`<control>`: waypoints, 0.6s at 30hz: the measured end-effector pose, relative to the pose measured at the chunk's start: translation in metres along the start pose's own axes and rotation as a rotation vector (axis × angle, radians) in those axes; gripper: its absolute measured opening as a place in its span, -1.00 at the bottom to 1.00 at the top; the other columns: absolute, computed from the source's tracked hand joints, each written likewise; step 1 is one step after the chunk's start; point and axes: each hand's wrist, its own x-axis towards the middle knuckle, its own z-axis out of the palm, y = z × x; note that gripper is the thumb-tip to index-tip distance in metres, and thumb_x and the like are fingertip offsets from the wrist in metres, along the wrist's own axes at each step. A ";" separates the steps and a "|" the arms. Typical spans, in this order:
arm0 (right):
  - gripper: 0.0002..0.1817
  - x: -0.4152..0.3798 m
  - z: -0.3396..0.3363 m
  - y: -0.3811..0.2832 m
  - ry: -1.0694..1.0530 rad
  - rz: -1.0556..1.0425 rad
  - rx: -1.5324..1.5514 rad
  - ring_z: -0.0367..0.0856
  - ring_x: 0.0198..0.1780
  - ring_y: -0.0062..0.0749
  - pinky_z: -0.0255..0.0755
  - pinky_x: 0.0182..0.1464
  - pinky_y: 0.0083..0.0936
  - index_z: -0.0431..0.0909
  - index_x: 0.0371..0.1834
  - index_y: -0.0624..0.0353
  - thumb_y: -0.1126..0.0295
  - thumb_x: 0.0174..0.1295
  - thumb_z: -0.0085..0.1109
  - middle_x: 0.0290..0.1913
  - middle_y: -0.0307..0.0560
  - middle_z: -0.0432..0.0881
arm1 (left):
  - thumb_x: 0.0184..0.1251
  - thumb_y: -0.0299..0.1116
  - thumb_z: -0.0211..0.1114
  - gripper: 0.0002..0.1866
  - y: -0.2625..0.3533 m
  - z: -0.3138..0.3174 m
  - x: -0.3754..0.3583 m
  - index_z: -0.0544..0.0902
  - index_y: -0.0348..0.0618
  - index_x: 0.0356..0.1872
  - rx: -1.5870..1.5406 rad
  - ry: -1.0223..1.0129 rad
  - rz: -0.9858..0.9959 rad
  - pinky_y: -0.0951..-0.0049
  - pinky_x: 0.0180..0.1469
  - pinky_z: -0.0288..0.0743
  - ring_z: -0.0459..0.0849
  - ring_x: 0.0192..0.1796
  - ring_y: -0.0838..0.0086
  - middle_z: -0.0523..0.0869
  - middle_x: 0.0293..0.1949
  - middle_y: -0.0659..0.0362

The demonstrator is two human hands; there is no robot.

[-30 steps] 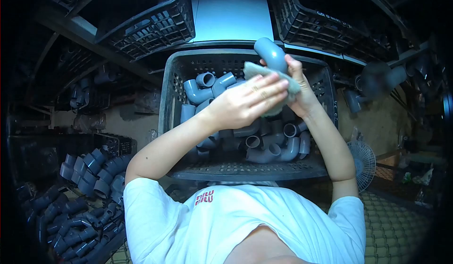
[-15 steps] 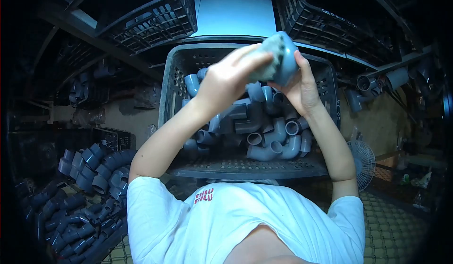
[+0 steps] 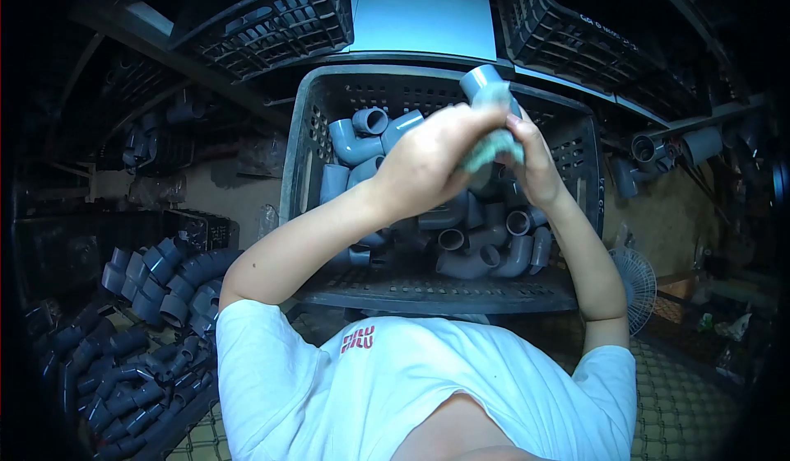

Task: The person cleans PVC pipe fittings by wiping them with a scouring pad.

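Observation:
A grey plastic pipe elbow point(image 3: 479, 80) is held above the crate, its open end pointing up and away. My left hand point(image 3: 428, 158) is closed on a pale green cloth point(image 3: 492, 150) pressed against the elbow. On the other side my right hand point(image 3: 536, 158) grips the elbow, fingers curled round it. Cloth and hands cover the elbow's lower part. Beneath them, a dark plastic crate point(image 3: 395, 300) holds several loose grey elbows, such as one curved elbow point(image 3: 354, 144) near its left wall.
Two more dark crates stand beyond, one left point(image 3: 284, 29) and one right point(image 3: 568, 41), flanking a pale panel point(image 3: 421, 16). Many grey fittings point(image 3: 136, 379) are piled at lower left. A fan point(image 3: 634, 288) stands near my right elbow; more fittings point(image 3: 699, 146) lie at far right.
The elbow has turned, so its open end now shows at the top. Both hands have moved slightly nearer my body, and the cloth is bunched lower between them.

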 end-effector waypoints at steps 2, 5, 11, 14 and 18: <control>-0.28 -0.001 0.000 -0.005 0.006 -0.007 -0.006 0.56 0.23 -0.35 0.59 0.15 -0.32 0.26 0.48 0.19 -0.09 0.42 -0.04 0.21 -0.01 0.51 | 0.09 -0.61 0.43 -0.16 -0.002 0.003 -0.003 0.32 -0.23 0.48 -0.094 0.122 -0.295 0.13 0.09 0.66 0.72 0.05 -0.13 0.67 0.10 -0.16; -0.28 -0.003 0.001 -0.013 0.037 -0.045 -0.078 0.57 0.22 -0.34 0.60 0.15 -0.30 0.26 0.48 0.18 -0.10 0.42 -0.06 0.20 -0.01 0.53 | 0.03 -0.74 0.37 -0.16 -0.005 -0.005 0.000 0.40 -0.16 0.47 0.110 0.028 -0.042 0.27 0.01 0.66 0.73 0.02 0.09 0.67 0.02 -0.08; -0.17 -0.004 0.004 -0.005 0.017 -0.091 -0.078 0.65 0.07 -0.49 0.66 -0.11 -0.49 0.36 0.39 0.16 -0.38 0.53 -0.45 0.06 -0.09 0.61 | -0.05 -0.79 0.32 -0.20 0.000 -0.007 0.004 0.55 -0.12 0.38 0.092 0.032 -0.096 0.28 -0.12 0.64 0.70 -0.12 0.17 0.63 -0.05 -0.01; -0.07 -0.005 0.012 -0.006 0.119 -0.072 -0.245 0.67 -0.01 -0.52 0.63 -0.11 -0.54 0.45 0.31 0.16 -0.44 0.48 -0.62 -0.02 -0.11 0.65 | -0.07 -0.67 0.38 -0.21 -0.001 -0.008 -0.002 0.56 -0.14 0.38 0.110 0.036 -0.094 0.29 -0.24 0.61 0.67 -0.26 0.21 0.63 -0.16 -0.01; -0.06 -0.003 0.006 0.005 0.177 -0.260 -0.392 0.65 -0.12 -0.56 0.52 -0.14 -0.58 0.48 0.23 0.18 -0.40 0.49 -0.72 -0.16 -0.15 0.67 | -0.23 -0.56 0.48 -0.13 0.008 -0.003 -0.003 0.59 -0.10 0.36 0.184 -0.111 0.141 0.29 -0.36 0.60 0.63 -0.43 0.26 0.61 -0.29 0.08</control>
